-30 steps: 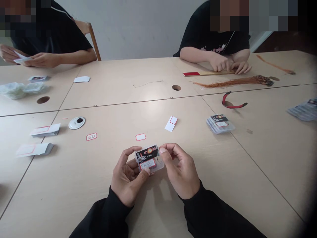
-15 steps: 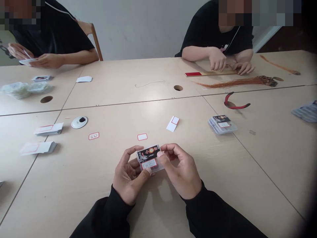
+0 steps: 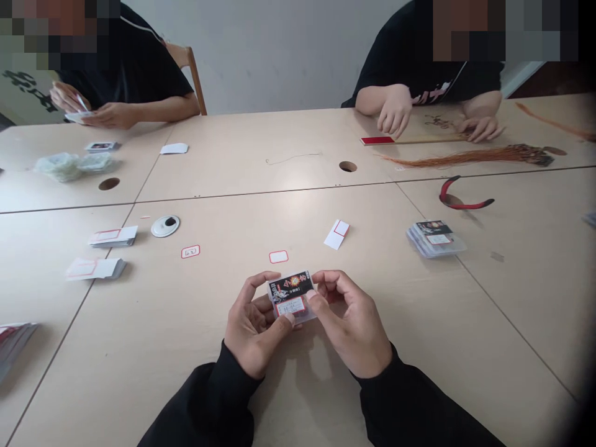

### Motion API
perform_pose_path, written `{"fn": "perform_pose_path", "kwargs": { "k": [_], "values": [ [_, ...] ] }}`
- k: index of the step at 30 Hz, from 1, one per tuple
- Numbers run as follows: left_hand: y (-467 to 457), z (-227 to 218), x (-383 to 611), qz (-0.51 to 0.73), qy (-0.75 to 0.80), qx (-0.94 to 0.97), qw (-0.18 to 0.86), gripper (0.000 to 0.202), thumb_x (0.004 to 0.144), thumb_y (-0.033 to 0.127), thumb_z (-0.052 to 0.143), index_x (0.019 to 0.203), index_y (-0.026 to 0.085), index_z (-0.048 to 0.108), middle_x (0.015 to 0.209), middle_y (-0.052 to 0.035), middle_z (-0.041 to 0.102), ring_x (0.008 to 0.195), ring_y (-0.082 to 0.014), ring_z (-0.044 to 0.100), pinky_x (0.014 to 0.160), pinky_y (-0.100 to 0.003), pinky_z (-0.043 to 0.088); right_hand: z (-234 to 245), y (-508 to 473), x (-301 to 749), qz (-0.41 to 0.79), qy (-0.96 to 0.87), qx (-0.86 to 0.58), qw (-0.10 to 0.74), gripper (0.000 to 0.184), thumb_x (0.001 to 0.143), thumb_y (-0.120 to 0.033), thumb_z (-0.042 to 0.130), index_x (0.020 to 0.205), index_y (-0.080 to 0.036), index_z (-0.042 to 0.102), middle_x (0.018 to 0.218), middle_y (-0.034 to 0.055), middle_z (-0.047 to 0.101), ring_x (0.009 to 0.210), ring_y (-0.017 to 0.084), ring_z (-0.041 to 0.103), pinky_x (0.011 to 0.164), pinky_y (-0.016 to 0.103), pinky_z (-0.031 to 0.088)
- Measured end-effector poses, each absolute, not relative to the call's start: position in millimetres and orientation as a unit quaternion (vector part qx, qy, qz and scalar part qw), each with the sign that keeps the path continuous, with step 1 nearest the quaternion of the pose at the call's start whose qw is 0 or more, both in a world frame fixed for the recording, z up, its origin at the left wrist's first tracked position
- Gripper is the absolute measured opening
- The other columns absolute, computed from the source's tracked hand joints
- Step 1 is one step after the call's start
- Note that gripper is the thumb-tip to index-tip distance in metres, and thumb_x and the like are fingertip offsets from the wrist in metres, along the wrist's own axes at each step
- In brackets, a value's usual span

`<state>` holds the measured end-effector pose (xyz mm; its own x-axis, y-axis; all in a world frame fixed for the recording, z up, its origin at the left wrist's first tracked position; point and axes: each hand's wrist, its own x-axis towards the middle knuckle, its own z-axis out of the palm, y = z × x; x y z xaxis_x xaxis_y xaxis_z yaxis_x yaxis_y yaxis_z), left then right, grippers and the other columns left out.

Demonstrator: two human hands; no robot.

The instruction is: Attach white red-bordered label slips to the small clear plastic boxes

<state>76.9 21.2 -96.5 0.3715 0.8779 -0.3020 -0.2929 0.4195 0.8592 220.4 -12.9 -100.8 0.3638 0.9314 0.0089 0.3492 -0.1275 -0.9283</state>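
A small clear plastic box (image 3: 306, 315) with a black printed label and a white, red-edged sticker is held above the table, tilted toward me. My left hand (image 3: 255, 329) grips its left side, thumb on the lower edge by the sticker. On the right side, my right hand (image 3: 351, 323) pinches the box, thumb over the front and fingers curled behind. The contents of the box cannot be made out. Just beyond it lies a blank red-bordered sticker (image 3: 278, 256), and farther right a white paper slip (image 3: 337, 234) with a red outline.
Stacked similar boxes (image 3: 435, 239) sit to the right, before a red-and-black curved object (image 3: 465, 202). Card stacks (image 3: 114, 236), a marked sticker (image 3: 190, 251) and a white round cover (image 3: 165, 226) are at left. Two people work across the table, one beside a bundle of orange strands (image 3: 470, 158).
My view has shifted slightly left, so everything appears farther right. Both hands keep the same hold on the box. The right-hand co-worker's one hand has moved left along the ruler-like strip.
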Motion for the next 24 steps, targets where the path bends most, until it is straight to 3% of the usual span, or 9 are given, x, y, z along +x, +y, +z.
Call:
{"fn": "perform_pose_path", "kwargs": {
  "k": [11,17,20,24],
  "values": [
    [22,-97,77,0.4,0.388,0.367,0.745,0.059,0.066,0.022,0.079,0.113,0.017,0.044,0.088,-0.0097,0.072,0.073,-0.019,0.068,0.065,-0.028,0.056,-106,-14,222,0.342,-0.465,-0.672,0.465,0.023,0.084,-0.038,0.055,0.098,-0.019,0.057,0.087,0.0035,0.062,0.077,0.017,0.056,0.071,0.03,0.047],
    [23,-99,76,0.407,0.384,0.378,0.737,0.058,0.067,0.023,0.078,0.114,0.017,0.044,0.088,-0.0093,0.072,0.073,-0.0184,0.068,0.067,-0.027,0.053,-106,-14,221,0.342,-0.463,-0.672,0.465,0.025,0.085,-0.041,0.053,0.097,-0.02,0.056,0.085,0.0034,0.06,0.077,0.017,0.056,0.071,0.031,0.047],
    [23,-99,76,0.408,0.38,0.372,0.742,0.059,0.067,0.023,0.077,0.115,0.017,0.044,0.09,-0.0088,0.072,0.074,-0.0177,0.067,0.069,-0.028,0.053,-104,-15,218,0.325,-0.481,-0.678,0.45,0.033,0.083,-0.045,0.056,0.105,-0.02,0.054,0.084,0.0027,0.059,0.075,0.017,0.055,0.073,0.032,0.047],
    [23,-99,77,0.411,0.377,0.377,0.74,0.058,0.068,0.022,0.077,0.115,0.017,0.044,0.088,-0.0079,0.071,0.074,-0.0168,0.067,0.07,-0.026,0.052,-103,-17,208,0.317,-0.499,-0.68,0.433,0.047,0.081,-0.049,0.058,0.116,-0.019,0.05,0.097,0.0067,0.062,0.084,0.02,0.059,0.076,0.035,0.049]
  ]
}}
